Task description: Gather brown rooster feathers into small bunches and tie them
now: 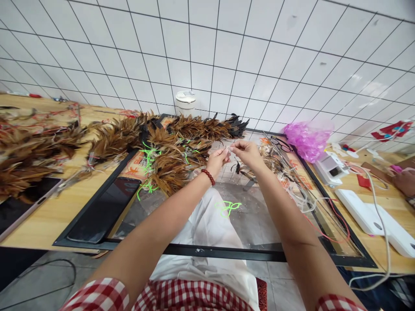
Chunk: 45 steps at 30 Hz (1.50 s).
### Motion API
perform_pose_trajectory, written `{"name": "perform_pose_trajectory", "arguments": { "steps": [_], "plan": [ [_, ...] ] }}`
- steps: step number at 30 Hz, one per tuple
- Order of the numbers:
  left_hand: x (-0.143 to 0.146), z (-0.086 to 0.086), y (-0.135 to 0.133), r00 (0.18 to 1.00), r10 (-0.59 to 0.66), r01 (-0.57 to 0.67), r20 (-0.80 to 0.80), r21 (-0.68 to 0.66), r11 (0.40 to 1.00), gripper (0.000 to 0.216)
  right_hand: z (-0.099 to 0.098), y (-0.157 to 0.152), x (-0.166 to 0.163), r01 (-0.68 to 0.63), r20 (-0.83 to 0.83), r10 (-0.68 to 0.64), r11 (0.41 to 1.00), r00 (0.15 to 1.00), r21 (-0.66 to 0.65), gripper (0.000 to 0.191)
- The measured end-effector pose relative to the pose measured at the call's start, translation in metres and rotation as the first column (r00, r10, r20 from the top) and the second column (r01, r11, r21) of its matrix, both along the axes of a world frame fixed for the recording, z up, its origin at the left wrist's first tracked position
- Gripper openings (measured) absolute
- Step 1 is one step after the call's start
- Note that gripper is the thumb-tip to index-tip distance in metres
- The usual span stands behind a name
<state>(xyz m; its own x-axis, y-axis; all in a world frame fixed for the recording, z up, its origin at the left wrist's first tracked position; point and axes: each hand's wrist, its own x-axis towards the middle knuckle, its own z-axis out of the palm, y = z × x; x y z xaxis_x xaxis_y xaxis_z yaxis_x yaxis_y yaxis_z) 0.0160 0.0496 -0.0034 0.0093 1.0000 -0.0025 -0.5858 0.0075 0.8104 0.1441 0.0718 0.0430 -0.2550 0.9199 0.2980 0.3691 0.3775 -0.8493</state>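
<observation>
Above the glass panel (256, 220) my left hand (218, 160) and my right hand (246, 153) meet, fingertips pinched close together. Something small and pale sits between them, too fine to name. A beaded bracelet (208, 176) circles my left wrist. To the left of my left hand lie bundles of brown feathers (175, 166), tied with bright green strings (149, 160). Beyond my right hand is a loose pile of paler feathers (270, 160). A small tangle of green string (228, 208) rests on the glass below my hands.
A phone (105, 209) lies on the frame's left side, with more feather bundles (32, 147) further left. At the back stands a white lidded container (185, 102). On the right are a purple plastic bag (308, 138), glasses (282, 144), white power strips (372, 220) and another person's hand (405, 181).
</observation>
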Motion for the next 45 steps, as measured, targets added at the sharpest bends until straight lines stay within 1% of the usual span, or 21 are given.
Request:
{"name": "perform_pose_trajectory", "arguments": {
  "steps": [4, 7, 9, 12, 15, 18, 22, 24, 29, 35, 41, 45],
  "plan": [
    [0.000, -0.001, 0.001, 0.998, 0.015, -0.014, 0.053, -0.009, 1.000, 0.023, -0.001, 0.002, 0.001, 0.026, 0.009, -0.026, 1.000, 1.000, -0.008, 0.024],
    [-0.001, -0.002, 0.002, 0.997, -0.001, 0.001, 0.076, -0.006, 1.000, 0.023, 0.000, 0.002, 0.002, 0.025, -0.082, -0.031, 0.997, 0.996, -0.071, 0.025],
    [-0.001, -0.002, 0.001, 0.996, -0.033, 0.033, 0.082, 0.005, 0.999, 0.023, 0.001, 0.001, 0.004, -0.048, -0.172, 0.019, 0.986, 0.985, -0.162, 0.032],
    [-0.001, 0.001, -0.002, 0.988, -0.121, 0.118, 0.092, 0.033, 0.992, 0.026, 0.001, 0.000, 0.007, -0.229, -0.271, 0.149, 0.929, 0.951, -0.290, 0.047],
    [-0.001, 0.004, -0.006, 0.974, -0.210, 0.207, 0.085, 0.042, 0.977, 0.027, -0.001, -0.001, 0.011, -0.339, -0.321, 0.232, 0.879, 0.918, -0.336, 0.051],
    [-0.001, 0.007, -0.009, 0.967, -0.249, 0.249, 0.057, 0.021, 0.968, 0.027, -0.002, -0.001, 0.012, -0.374, -0.379, 0.234, 0.856, 0.895, -0.356, 0.047],
    [-0.001, 0.007, -0.009, 0.964, -0.260, 0.259, 0.057, 0.029, 0.965, 0.025, -0.002, 0.001, 0.014, -0.410, -0.477, 0.194, 0.817, 0.857, -0.405, 0.046],
    [-0.001, 0.006, -0.008, 0.963, -0.264, 0.262, 0.059, 0.040, 0.964, 0.023, -0.002, 0.002, 0.014, -0.417, -0.501, 0.173, 0.802, 0.848, -0.429, 0.044],
    [-0.001, 0.003, -0.007, 0.961, -0.273, 0.272, 0.040, 0.028, 0.962, 0.018, -0.004, 0.004, 0.015, -0.392, -0.497, 0.148, 0.812, 0.855, -0.432, 0.038],
    [-0.002, 0.001, -0.007, 0.947, -0.316, 0.315, 0.058, 0.022, 0.949, 0.021, -0.004, 0.003, 0.016, -0.380, -0.478, 0.161, 0.830, 0.864, -0.408, 0.035],
    [-0.003, 0.001, -0.007, 0.938, -0.339, 0.339, 0.079, 0.013, 0.941, 0.017, -0.003, 0.002, 0.022, -0.431, -0.491, 0.209, 0.811, 0.845, -0.395, 0.035],
    [-0.002, 0.003, -0.009, 0.946, -0.315, 0.318, 0.071, -0.026, 0.948, 0.015, -0.003, 0.003, 0.022, -0.413, -0.463, 0.204, 0.814, 0.862, -0.410, 0.036]
  ]
}}
